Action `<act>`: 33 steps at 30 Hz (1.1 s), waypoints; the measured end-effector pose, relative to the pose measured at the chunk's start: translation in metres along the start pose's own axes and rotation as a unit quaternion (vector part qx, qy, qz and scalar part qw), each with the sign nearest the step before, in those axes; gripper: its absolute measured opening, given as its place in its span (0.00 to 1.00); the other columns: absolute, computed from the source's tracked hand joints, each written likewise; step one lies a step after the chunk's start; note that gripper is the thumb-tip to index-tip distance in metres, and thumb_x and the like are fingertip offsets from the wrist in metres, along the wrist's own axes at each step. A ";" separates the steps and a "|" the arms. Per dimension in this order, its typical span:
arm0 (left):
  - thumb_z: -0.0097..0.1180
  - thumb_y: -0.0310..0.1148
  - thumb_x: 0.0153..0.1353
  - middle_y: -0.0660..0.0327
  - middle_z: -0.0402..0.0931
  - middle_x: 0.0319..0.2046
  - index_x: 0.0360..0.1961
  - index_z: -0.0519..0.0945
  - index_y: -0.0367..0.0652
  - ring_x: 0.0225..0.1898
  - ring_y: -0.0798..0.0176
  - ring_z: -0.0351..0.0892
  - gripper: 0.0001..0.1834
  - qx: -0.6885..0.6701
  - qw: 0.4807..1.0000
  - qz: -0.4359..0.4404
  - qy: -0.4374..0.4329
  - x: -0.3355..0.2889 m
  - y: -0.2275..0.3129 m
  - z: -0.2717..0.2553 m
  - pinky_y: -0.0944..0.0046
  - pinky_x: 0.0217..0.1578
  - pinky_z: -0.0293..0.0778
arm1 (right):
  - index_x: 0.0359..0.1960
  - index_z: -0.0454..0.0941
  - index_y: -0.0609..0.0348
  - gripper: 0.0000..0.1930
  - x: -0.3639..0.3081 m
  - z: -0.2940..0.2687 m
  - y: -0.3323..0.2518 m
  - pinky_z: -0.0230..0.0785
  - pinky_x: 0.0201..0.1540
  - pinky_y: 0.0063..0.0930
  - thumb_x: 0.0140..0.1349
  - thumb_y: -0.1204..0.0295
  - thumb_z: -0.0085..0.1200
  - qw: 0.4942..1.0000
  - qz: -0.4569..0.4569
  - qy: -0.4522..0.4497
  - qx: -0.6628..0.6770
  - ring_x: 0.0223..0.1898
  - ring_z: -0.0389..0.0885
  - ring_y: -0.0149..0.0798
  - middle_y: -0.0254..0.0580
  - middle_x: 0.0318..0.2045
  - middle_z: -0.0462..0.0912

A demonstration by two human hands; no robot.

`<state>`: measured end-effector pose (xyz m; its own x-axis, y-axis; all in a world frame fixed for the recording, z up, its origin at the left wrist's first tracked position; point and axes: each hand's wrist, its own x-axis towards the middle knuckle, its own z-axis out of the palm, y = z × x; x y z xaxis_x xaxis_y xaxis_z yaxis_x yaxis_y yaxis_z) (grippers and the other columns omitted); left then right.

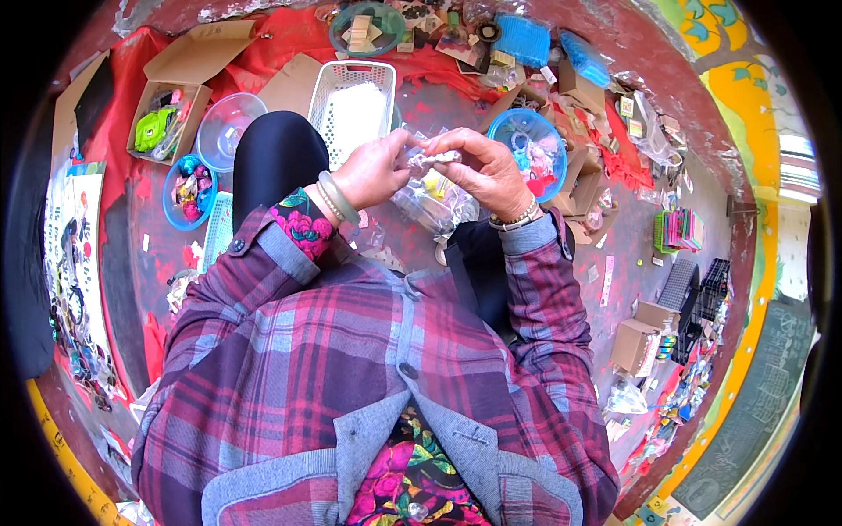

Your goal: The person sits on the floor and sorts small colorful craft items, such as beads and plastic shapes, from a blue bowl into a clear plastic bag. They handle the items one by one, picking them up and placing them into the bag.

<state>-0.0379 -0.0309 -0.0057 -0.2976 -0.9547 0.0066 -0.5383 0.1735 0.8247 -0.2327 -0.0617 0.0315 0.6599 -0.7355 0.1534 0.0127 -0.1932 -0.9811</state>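
Observation:
In front of my knees both hands meet over a small pale, bumpy piece (423,162), whose kind I cannot make out. My left hand (373,171) pinches its left end, fingertips pressed together. With thumb and forefinger, my right hand (484,167) grips the other end. Just below them lies a clear plastic bag (449,213) with something yellow in it. Behind my left hand stands a white perforated basket (318,105) with white material inside. A blue round basin (556,145) of colourful small items sits beyond my right hand.
At left are an open cardboard box (167,123) with a bright green thing, a clear tub (230,123) and a blue bowl (189,193) of shiny coloured items. Cardboard boxes (638,346) and black crates (688,302) stand at right. Red cloth (289,35) covers the far floor.

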 end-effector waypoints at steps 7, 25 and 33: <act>0.53 0.23 0.48 0.58 0.73 0.19 0.42 0.69 0.38 0.23 0.59 0.75 0.17 -0.030 0.998 0.059 0.019 0.000 -0.013 0.008 0.63 0.27 0.71 | 0.37 0.74 0.60 0.09 -0.004 -0.004 0.000 0.71 0.36 0.23 0.53 0.79 0.52 0.979 -0.006 0.061 -0.193 0.35 0.77 0.27 0.37 0.33 0.78; 0.57 0.24 0.48 0.56 0.73 0.25 0.44 0.68 0.39 0.27 0.59 0.75 0.21 -0.089 0.994 0.063 0.001 0.003 -0.007 0.006 0.64 0.30 0.71 | 0.33 0.72 0.63 0.08 -0.007 -0.002 -0.013 0.66 0.34 0.24 0.56 0.71 0.51 0.974 0.031 -0.002 -0.224 0.31 0.75 0.31 0.39 0.29 0.77; 0.53 0.20 0.51 0.62 0.73 0.23 0.45 0.68 0.39 0.25 0.69 0.74 0.19 -0.103 0.993 0.049 -0.022 0.001 -0.011 0.006 0.69 0.28 0.70 | 0.34 0.70 0.59 0.08 -0.006 -0.007 -0.009 0.69 0.31 0.35 0.52 0.71 0.51 0.949 0.021 -0.028 -0.313 0.29 0.77 0.50 0.49 0.26 0.75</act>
<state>-0.0369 -0.0326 -0.0179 -0.3768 -0.9235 0.0713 -0.3341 0.2073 0.9194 -0.2418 -0.0597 0.0406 0.6897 -0.7183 0.0915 -0.4515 -0.5253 -0.7213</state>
